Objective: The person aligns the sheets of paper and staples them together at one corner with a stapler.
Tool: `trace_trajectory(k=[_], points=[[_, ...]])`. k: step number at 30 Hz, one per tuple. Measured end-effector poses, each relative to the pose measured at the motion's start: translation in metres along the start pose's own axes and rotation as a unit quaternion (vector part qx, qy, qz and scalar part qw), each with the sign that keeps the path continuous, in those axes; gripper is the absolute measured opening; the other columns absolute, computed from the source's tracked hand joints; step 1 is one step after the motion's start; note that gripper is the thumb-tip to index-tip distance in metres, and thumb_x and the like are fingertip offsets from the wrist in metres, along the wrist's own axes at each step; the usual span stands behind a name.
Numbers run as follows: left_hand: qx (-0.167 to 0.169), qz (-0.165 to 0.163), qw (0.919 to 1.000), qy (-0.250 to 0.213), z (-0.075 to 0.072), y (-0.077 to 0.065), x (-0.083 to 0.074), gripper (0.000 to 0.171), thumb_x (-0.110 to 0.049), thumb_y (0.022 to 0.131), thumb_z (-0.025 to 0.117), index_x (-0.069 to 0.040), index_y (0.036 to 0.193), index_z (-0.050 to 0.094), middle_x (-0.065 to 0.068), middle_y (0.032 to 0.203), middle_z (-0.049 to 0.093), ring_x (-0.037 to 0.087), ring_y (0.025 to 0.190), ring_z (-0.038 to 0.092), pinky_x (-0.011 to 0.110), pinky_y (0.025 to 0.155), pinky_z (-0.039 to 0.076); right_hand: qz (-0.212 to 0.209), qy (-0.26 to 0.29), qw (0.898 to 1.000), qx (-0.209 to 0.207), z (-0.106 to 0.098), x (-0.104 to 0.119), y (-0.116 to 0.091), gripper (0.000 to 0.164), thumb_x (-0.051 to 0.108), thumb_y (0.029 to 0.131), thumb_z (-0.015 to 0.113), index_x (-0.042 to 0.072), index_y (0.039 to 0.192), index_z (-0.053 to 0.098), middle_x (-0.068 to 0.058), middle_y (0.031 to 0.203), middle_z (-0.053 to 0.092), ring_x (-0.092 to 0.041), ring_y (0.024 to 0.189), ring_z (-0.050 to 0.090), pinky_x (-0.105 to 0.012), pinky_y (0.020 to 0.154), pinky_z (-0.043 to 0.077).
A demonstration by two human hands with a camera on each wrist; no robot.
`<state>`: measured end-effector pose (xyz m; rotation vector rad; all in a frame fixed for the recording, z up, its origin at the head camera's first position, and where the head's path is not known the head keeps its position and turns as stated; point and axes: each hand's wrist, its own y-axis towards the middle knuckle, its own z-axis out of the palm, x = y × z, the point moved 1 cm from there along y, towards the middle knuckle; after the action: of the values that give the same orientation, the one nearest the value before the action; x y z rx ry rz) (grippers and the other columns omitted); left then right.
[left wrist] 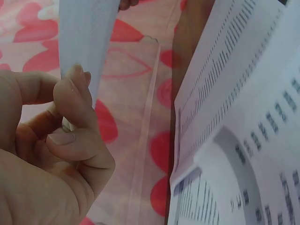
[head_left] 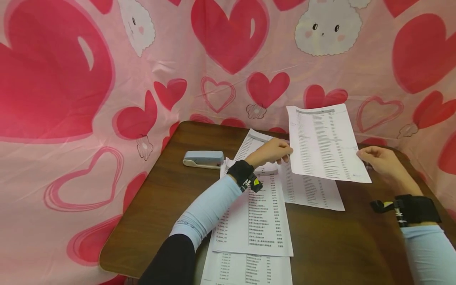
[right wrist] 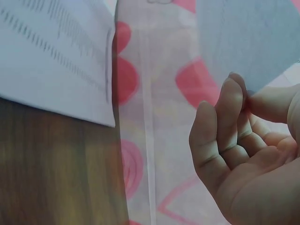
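A printed sheet of paper (head_left: 322,146) is held up above the table, tilted, its printed side toward the head camera. My left hand (head_left: 272,151) pinches its left edge between thumb and fingers; the left wrist view shows the sheet (left wrist: 86,42) nearly edge-on in that grip. At the opposite edge my right hand (head_left: 382,160) pinches the paper, its thumb against the index finger (right wrist: 229,93). Beneath the raised sheet, another printed sheet (head_left: 313,192) lies on the table, partly covered.
More printed sheets (head_left: 256,221) overlap on the table below my left forearm. A light blue stapler (head_left: 203,158) sits to their left. The brown wooden table (head_left: 142,229) backs onto a pink curtain (head_left: 171,51) with hearts.
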<state>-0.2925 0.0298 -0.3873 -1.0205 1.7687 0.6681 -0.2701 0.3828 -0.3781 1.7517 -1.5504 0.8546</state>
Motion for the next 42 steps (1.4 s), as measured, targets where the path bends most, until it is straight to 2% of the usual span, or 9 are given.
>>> trace_trajectory(k=[5, 10, 12, 18, 23, 29, 38, 42], points=[[-0.003, 0.013, 0.9997, 0.021, -0.013, -0.011, 0.007, 0.024, -0.023, 0.098, 0.055, -0.012, 0.083, 0.069, 0.014, 0.079, 0.066, 0.019, 0.057, 0.053, 0.024, 0.048, 0.034, 0.002, -0.018, 1.0, 0.022, 0.006, 0.011, 0.002, 0.021, 0.027, 0.1, 0.056, 0.008, 0.101, 0.062, 0.022, 0.075, 0.061, -0.006, 0.067, 0.058, -0.024, 0.062, 0.053], [-0.019, 0.008, 0.9994, 0.029, -0.03, -0.023, 0.008, 0.024, -0.023, 0.098, 0.055, -0.012, 0.083, 0.07, 0.019, 0.082, 0.067, 0.045, 0.071, 0.056, 0.024, 0.047, 0.033, 0.019, 0.019, 0.998, 0.051, 0.022, 0.021, 0.007, 0.025, 0.029, 0.1, 0.055, 0.005, 0.104, 0.06, 0.017, 0.078, 0.061, -0.008, 0.07, 0.057, -0.027, 0.065, 0.054], [-0.024, 0.005, 0.9992, 0.031, -0.036, -0.027, 0.01, 0.024, -0.023, 0.098, 0.056, -0.012, 0.083, 0.071, 0.017, 0.081, 0.066, 0.049, 0.075, 0.055, 0.024, 0.047, 0.032, 0.02, 0.017, 0.998, 0.056, 0.028, 0.024, 0.008, 0.027, 0.03, 0.1, 0.054, 0.004, 0.105, 0.059, 0.017, 0.078, 0.061, -0.008, 0.07, 0.057, -0.027, 0.065, 0.053], [-0.034, 0.004, 0.9977, 0.059, -0.049, -0.04, 0.014, 0.024, -0.025, 0.098, 0.054, -0.013, 0.084, 0.069, 0.006, 0.075, 0.063, 0.028, 0.062, 0.053, 0.024, 0.049, 0.032, 0.014, 0.031, 0.998, 0.061, 0.046, 0.034, 0.008, 0.027, 0.026, 0.101, 0.054, -0.001, 0.104, 0.058, 0.015, 0.076, 0.059, -0.007, 0.069, 0.056, -0.026, 0.063, 0.053], [-0.041, 0.021, 0.9965, 0.07, -0.058, -0.052, 0.017, 0.026, -0.025, 0.098, 0.052, -0.011, 0.082, 0.068, 0.013, 0.079, 0.063, 0.021, 0.058, 0.052, 0.024, 0.05, 0.035, 0.014, 0.029, 0.998, 0.054, 0.059, 0.042, 0.007, 0.038, 0.032, 0.101, 0.052, -0.004, 0.112, 0.054, 0.014, 0.079, 0.058, -0.011, 0.075, 0.055, -0.026, 0.066, 0.051], [-0.047, 0.02, 0.9963, 0.069, -0.068, -0.065, 0.021, 0.029, -0.027, 0.099, 0.053, -0.01, 0.078, 0.066, 0.016, 0.079, 0.064, 0.026, 0.059, 0.052, 0.026, 0.053, 0.038, 0.003, 0.039, 0.998, 0.052, 0.073, 0.051, 0.006, 0.038, 0.033, 0.101, 0.051, -0.004, 0.111, 0.051, 0.012, 0.081, 0.056, -0.013, 0.074, 0.055, -0.025, 0.064, 0.049], [-0.052, 0.001, 0.9953, 0.082, -0.077, -0.082, 0.029, 0.026, -0.028, 0.099, 0.054, -0.014, 0.083, 0.069, 0.012, 0.077, 0.065, 0.02, 0.057, 0.052, 0.028, 0.06, 0.044, -0.02, 0.077, 0.995, 0.057, 0.089, 0.058, 0.003, 0.03, 0.026, 0.101, 0.053, -0.004, 0.104, 0.051, 0.013, 0.075, 0.056, -0.008, 0.066, 0.057, -0.027, 0.065, 0.053], [-0.046, 0.007, 0.995, 0.089, -0.083, -0.09, 0.032, 0.025, -0.029, 0.098, 0.055, -0.014, 0.083, 0.069, 0.017, 0.079, 0.065, 0.027, 0.058, 0.052, 0.027, 0.058, 0.042, -0.028, 0.079, 0.994, 0.064, 0.094, 0.061, 0.0, 0.031, 0.027, 0.101, 0.053, -0.003, 0.105, 0.052, 0.013, 0.078, 0.058, -0.009, 0.066, 0.058, -0.027, 0.066, 0.054]])
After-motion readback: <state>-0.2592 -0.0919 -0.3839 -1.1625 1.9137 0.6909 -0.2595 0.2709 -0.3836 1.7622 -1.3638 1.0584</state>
